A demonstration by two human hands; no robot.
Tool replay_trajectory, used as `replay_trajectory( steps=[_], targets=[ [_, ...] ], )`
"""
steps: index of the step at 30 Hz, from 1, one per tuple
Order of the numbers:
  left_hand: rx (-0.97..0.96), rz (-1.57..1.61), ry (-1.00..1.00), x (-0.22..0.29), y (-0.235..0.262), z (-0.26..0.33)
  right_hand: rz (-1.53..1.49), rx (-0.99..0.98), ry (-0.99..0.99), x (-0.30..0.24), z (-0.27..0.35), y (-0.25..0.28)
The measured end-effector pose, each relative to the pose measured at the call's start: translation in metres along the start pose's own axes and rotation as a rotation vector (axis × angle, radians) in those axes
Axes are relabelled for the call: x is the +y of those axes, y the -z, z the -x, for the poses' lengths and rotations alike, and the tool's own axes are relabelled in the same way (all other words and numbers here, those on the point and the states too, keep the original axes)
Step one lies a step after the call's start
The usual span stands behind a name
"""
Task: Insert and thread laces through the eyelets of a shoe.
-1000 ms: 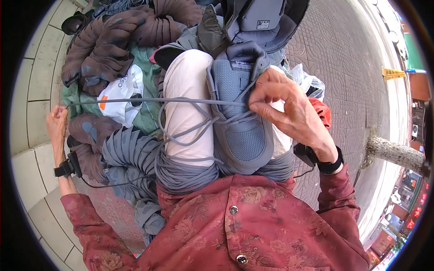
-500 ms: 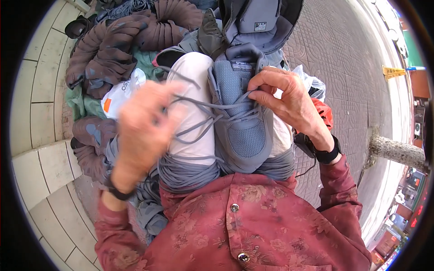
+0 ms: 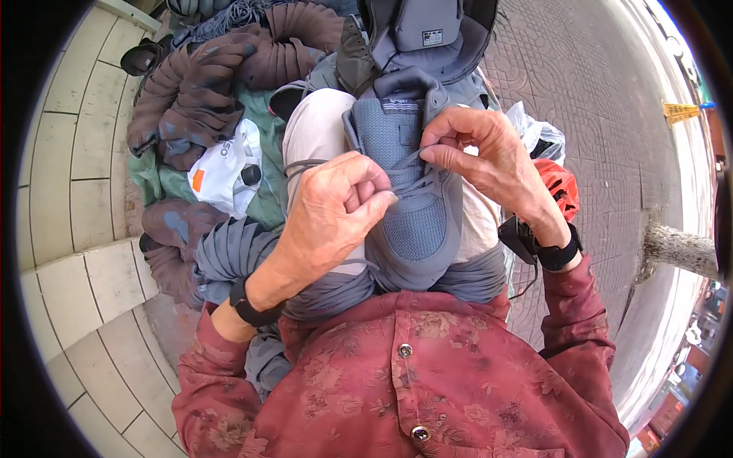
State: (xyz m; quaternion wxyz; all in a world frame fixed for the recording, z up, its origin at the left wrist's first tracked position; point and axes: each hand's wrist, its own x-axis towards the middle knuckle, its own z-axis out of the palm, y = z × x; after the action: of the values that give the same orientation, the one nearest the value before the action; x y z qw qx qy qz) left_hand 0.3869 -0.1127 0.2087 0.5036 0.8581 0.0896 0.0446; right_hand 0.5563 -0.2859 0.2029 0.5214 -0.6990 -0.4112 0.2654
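A grey shoe upper (image 3: pixel 412 233) with a knitted toe and tongue lies on my lap, toe toward my body. Grey shoelace (image 3: pixel 418 185) crosses its front in a few rows. My left hand (image 3: pixel 328 210) is closed in a pinch at the left edge of the lacing, thumb and forefinger together on the lace. On the opposite side my right hand (image 3: pixel 489 160) pinches the shoelace near the upper's right eyelet edge. A bundle of grey laces (image 3: pixel 332 288) lies across my thighs, partly hidden by my left forearm.
Brown nested uppers (image 3: pixel 191 91) are heaped at the far left on green cloth, beside a white plastic bag (image 3: pixel 229 168). A dark grey open backpack-like item (image 3: pixel 427 38) stands ahead. An orange-red bag (image 3: pixel 556 187) and a clear bag (image 3: pixel 538 130) lie at right. Tiled steps (image 3: pixel 84 286) border the left.
My left hand has moved right and inward from over my left thigh to the lacing, its fingers now pinched there. My right hand keeps its pinch. The view has shifted slightly.
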Motion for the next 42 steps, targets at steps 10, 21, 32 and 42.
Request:
replay_trajectory(
  steps=[10,21,32,42],
  targets=[
    [-0.232,0.076,0.295,0.022,0.020,-0.006,0.112,0.029,0.076,-0.002,0.002,0.003],
    [-0.254,0.331,0.501,0.023,0.005,0.008,0.119,0.034,0.105,-0.004,0.002,0.002],
    [-0.235,0.650,0.629,0.015,0.011,0.005,0.186,0.093,0.183,0.003,0.005,0.007],
    [-0.188,-0.168,-0.149,0.009,0.030,-0.011,0.725,0.662,0.043,0.093,-0.003,0.196]
  ],
)
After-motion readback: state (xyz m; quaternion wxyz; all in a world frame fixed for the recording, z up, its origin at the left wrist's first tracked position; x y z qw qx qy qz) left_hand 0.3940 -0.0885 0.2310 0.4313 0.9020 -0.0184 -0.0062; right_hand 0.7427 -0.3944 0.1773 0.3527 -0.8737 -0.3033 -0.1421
